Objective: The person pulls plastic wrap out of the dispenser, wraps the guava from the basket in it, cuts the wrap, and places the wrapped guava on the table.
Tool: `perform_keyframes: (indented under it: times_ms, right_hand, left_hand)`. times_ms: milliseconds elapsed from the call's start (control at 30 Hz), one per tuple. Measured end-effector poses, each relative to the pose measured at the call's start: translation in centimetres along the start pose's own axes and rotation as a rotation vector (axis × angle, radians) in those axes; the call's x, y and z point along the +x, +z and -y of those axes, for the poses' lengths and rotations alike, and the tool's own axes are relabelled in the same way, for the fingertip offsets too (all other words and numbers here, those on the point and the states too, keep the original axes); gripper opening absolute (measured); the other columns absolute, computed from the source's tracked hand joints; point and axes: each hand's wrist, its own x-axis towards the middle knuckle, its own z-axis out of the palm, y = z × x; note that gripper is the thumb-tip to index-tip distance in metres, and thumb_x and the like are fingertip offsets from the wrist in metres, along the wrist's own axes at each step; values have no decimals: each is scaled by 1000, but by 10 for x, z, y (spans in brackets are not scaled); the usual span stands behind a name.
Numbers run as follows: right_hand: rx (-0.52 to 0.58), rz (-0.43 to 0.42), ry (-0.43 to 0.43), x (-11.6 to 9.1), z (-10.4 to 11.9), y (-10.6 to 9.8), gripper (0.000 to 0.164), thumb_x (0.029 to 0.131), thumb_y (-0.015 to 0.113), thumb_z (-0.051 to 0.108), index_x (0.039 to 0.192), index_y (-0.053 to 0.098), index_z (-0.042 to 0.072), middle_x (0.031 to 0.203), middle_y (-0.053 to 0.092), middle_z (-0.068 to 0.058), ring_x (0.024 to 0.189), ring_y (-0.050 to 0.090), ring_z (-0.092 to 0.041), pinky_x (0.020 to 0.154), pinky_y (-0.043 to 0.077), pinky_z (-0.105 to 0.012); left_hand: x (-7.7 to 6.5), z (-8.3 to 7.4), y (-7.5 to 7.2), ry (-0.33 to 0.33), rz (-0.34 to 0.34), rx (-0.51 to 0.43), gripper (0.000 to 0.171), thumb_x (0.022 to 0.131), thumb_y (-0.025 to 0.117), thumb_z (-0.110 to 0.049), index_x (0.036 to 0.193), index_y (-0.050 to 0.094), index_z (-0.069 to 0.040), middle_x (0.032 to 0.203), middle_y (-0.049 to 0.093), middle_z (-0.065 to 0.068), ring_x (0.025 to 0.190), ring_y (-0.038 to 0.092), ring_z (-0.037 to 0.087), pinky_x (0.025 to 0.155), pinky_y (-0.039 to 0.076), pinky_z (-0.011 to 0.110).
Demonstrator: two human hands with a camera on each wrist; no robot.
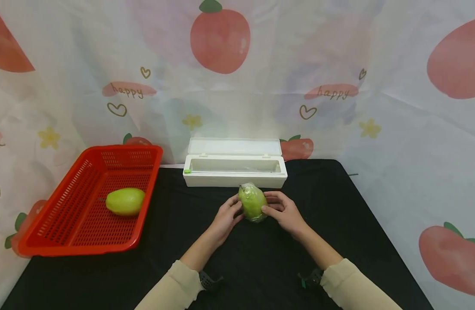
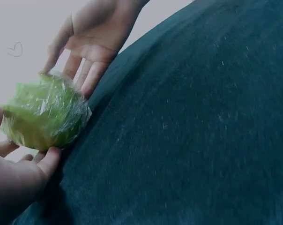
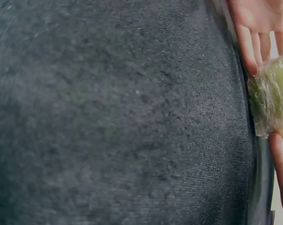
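Note:
An oval green fruit wrapped in crinkled clear plastic film is held between both hands, low over the black cloth. My left hand holds its left side, thumb and fingers around it. On the opposite side my right hand grips it, thumb in front and fingers behind. In the left wrist view the film on the fruit looks shiny and wrinkled. The right wrist view catches only part of the fruit at its edge. Just behind it stands a white film dispenser box, lid raised.
To the left sits a red perforated basket with an unwrapped yellow-green fruit in it. A small green slider is on the dispenser's front edge. Black cloth covers the table, and a fruit-print curtain hangs behind.

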Motion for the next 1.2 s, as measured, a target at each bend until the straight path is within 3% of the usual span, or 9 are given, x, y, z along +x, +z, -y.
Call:
perform_keyframes:
  times_ms: [100, 300, 567, 833, 1200]
  right_hand:
    - [9, -17, 10, -2, 0, 0, 46, 94, 70, 14, 136, 53, 5, 131, 57, -23, 114, 62, -33, 85, 53, -24]
    - [52, -34, 52, -5, 5, -6, 47, 96, 68, 17, 137, 51, 3, 128, 56, -24, 108, 63, -25, 86, 57, -33]
    - [69, -51, 106, -9, 12, -19, 50, 97, 67, 21, 139, 48, 4, 130, 54, -24, 110, 63, -21, 89, 57, -39]
    - [85, -61, 115, -17, 19, -33, 50, 97, 67, 20, 139, 47, 2, 126, 54, -23, 101, 65, -12, 85, 58, -33]
    - [52, -73, 108, -27, 23, -53, 50, 98, 65, 20, 139, 46, 0, 127, 54, -25, 100, 64, -10, 86, 58, -35]
  left_hand:
    - [0, -1, 3, 10, 2, 5, 54, 107, 45, -26, 156, 31, -8, 162, 26, 11, 147, 30, 29, 115, 33, 50]
    - [-1, -6, 6, 32, 8, 5, 63, 106, 49, -25, 160, 19, -15, 162, 27, 15, 146, 32, 32, 115, 34, 51]
    - [0, -12, 14, 78, 21, 51, 50, 102, 56, -14, 149, 40, -13, 152, 42, 13, 136, 47, 28, 109, 43, 47]
    - [6, -14, 27, 140, 36, 155, 55, 96, 67, -11, 146, 43, -10, 147, 46, 16, 130, 54, 33, 96, 53, 36]
    - [17, -15, 49, 141, 28, 162, 52, 94, 69, -9, 142, 48, -8, 141, 51, 18, 123, 59, 34, 94, 55, 43]
